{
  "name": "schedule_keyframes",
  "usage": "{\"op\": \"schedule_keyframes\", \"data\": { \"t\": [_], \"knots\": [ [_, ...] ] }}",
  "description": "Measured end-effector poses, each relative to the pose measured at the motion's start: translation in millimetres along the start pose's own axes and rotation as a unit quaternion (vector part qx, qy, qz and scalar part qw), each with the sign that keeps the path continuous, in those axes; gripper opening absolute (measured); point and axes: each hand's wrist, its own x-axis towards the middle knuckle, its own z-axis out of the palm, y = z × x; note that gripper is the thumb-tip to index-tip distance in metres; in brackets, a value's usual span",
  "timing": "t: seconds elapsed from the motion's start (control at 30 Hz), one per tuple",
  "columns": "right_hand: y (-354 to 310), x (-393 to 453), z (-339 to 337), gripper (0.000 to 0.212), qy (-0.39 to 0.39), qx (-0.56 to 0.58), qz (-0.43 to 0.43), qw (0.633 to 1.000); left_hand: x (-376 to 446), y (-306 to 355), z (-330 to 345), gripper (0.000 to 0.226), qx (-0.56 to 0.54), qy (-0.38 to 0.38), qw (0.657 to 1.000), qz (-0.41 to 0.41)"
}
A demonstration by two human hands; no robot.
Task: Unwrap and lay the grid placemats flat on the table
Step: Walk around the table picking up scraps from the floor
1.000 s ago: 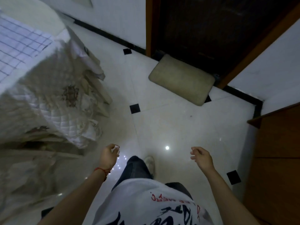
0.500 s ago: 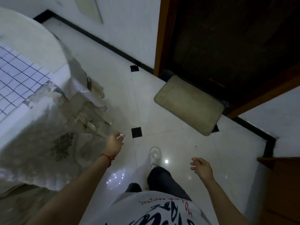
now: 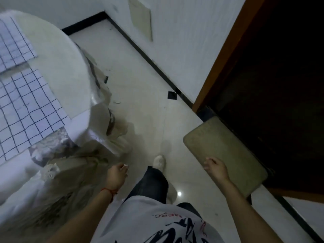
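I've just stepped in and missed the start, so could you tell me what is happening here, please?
A person is walking across the tiled floor beside the round table, where two grid placemats already lie flat. The left hand pinches a small white scrap, possibly wrapping; the right hand hangs loosely curled and holds nothing, above a beige doormat.

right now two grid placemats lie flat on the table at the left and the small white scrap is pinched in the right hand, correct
Not quite. The head view shows the small white scrap pinched in the left hand, not the right hand, which holds nothing. The rest stands: two grid placemats lie flat on the table at the left.
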Motion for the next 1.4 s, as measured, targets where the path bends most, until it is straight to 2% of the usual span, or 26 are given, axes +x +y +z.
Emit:
{"op": "schedule_keyframes", "data": {
  "t": [0.17, 0.37, 0.57, 0.67, 0.9, 1.1, 1.27, 1.4],
  "knots": [
    [-77.6, 76.0, 14.1, 0.015, -0.012, -0.01, -0.011, 1.0, 74.8, 62.9, 6.8, 0.029, 0.018, -0.015, 1.0, 0.006],
    [-162.4, 147.1, 14.8, 0.016, -0.026, -0.014, -0.009, 1.0, 162.1, 177.3, 4.5, 0.026, 0.019, -0.007, 0.999, 0.044],
    [-238.1, 227.3, 1.3, 0.018, -0.049, -0.058, -0.022, 0.997, 245.5, 271.0, -2.6, 0.017, -0.034, 0.053, 0.997, 0.047],
    [-287.8, 274.2, 4.2, 0.016, -0.085, -0.113, -0.035, 0.989, 279.9, 297.9, -1.0, 0.018, -0.052, 0.085, 0.995, 0.032],
    [-411.4, 349.3, 51.0, 0.016, -0.186, -0.241, -0.12, 0.945, 309.2, 310.1, -2.5, 0.021, -0.131, 0.174, 0.974, -0.069],
    [-488.1, 384.0, 133.6, 0.017, -0.279, -0.297, -0.155, 0.9, 320.1, 274.5, -9.9, 0.037, -0.204, 0.203, 0.942, -0.172],
    [-528.1, 409.4, 212.8, 0.016, -0.309, -0.322, -0.153, 0.882, 353.4, 256.4, -37.7, 0.035, -0.236, 0.231, 0.914, -0.237],
    [-559.4, 428.3, 261.8, 0.019, -0.32, -0.355, -0.149, 0.866, 403.6, 260.4, -67.9, 0.035, -0.238, 0.228, 0.911, -0.249]
  ]
}}
